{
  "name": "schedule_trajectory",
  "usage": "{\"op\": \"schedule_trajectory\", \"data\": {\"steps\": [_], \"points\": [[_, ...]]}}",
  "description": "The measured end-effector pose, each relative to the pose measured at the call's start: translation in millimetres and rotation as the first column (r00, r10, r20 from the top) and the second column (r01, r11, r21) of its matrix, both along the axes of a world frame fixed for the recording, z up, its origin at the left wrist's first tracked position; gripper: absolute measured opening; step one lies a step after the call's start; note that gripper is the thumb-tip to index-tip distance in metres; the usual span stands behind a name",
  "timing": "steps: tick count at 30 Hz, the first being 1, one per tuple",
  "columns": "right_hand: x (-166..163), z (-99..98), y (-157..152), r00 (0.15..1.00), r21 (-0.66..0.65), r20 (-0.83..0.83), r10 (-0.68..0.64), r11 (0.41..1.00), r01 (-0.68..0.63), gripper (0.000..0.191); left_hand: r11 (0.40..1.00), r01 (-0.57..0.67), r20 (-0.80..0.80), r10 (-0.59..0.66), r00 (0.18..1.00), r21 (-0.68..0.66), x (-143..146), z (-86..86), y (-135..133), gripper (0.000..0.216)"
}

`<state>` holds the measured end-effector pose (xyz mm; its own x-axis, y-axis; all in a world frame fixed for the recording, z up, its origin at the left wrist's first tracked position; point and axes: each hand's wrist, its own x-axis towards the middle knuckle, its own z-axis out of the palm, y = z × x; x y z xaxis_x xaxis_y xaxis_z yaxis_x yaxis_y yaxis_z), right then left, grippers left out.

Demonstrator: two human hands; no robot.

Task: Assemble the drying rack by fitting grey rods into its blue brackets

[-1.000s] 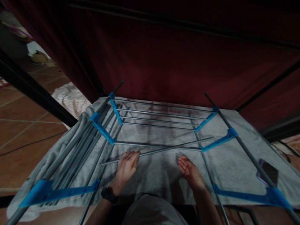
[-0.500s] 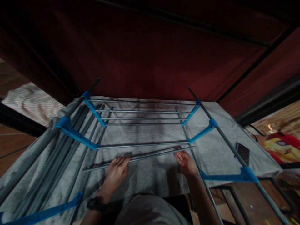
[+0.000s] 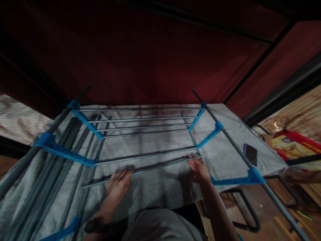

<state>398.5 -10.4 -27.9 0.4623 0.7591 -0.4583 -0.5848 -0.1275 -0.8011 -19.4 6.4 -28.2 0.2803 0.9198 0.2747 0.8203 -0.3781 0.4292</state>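
Observation:
A thin grey metal tube [image 3: 157, 166] runs slightly aslant across the front of a half-built rack. My left hand [image 3: 118, 183] is wrapped over it left of the middle. At its right end, my right hand [image 3: 198, 168] holds the tube between thumb and fingers, close to the rack's right side. The rack has blue plastic brackets [image 3: 210, 135] on long grey poles at both sides. Several thin crossbars [image 3: 150, 127] join the far brackets, and one more crossbar [image 3: 147, 155] lies just beyond the held tube.
Several loose grey poles [image 3: 50, 174] lie along the left on the pale cloth [image 3: 160, 187]. A phone [image 3: 250, 154] rests on the right, beyond the side pole. A red and yellow package [image 3: 293, 144] sits farther right. Dark red fabric [image 3: 150, 60] hangs at the back.
My right hand's fingers have closed around the tube's right end, where they were loosely open before. The view has shifted, so the rack appears farther left.

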Motion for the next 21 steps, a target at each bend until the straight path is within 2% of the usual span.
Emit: {"op": "schedule_trajectory", "data": {"steps": [4,7,12,16,21], "points": [[3.2,-7.9,-2.3,0.999,-0.008,0.034,-0.004,1.0,0.005,0.025,0.999,-0.016,-0.079,0.014,0.997,-0.031,-11.2,2.9,3.0,0.035],[4.8,-12.3,-3.8,0.999,-0.007,0.04,-0.006,1.0,0.006,0.027,0.995,-0.072,-0.171,0.059,0.984,-0.07,-22.2,8.7,2.7,0.037],[6.6,-15.5,-5.4,0.997,0.001,0.074,0.003,1.0,-0.003,0.027,0.982,-0.186,-0.276,0.18,0.944,0.002,-38.2,19.8,-1.9,0.032],[7.3,-15.0,-6.6,0.996,-0.005,0.088,0.016,1.0,-0.016,0.028,0.95,-0.31,-0.308,0.306,0.901,0.037,-43.7,28.5,-7.8,0.034],[7.9,-12.7,-6.6,0.997,-0.024,0.071,-0.018,1.0,0.02,0.028,0.876,-0.482,-0.264,0.468,0.843,0.013,-47.1,31.7,-11.3,0.027]]}}
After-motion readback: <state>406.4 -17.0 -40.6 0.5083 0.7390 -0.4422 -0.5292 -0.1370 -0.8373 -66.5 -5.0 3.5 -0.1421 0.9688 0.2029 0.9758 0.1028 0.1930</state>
